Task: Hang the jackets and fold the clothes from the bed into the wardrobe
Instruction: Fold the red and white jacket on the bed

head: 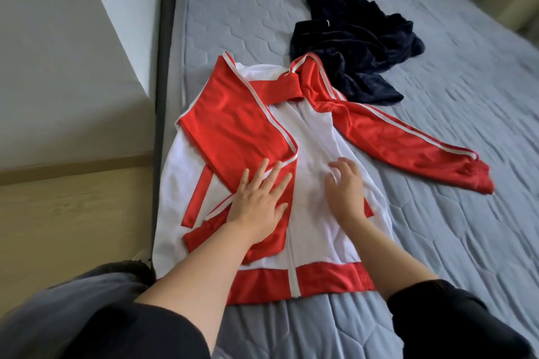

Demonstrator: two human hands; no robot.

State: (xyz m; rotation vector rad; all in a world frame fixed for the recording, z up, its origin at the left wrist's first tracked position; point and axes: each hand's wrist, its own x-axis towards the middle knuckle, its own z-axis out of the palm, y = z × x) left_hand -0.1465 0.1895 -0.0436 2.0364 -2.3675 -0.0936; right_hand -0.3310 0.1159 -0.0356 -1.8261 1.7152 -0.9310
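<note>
A red and white track jacket (309,137) lies flat on the grey bed (437,242), zipper up, hem toward me. Its left sleeve is folded across the chest; the right sleeve stretches out to the right. My left hand (259,201) presses flat, fingers spread, on the folded red sleeve. My right hand (345,186) rests on the white front panel with fingers loosely bent, holding nothing. A crumpled dark navy garment (355,44) lies behind the jacket, touching its collar area.
The bed's dark left edge (163,96) runs beside a white wall and a light wood floor (73,213). Bare mattress stretches to the right and in front of the jacket. The wardrobe is not in view.
</note>
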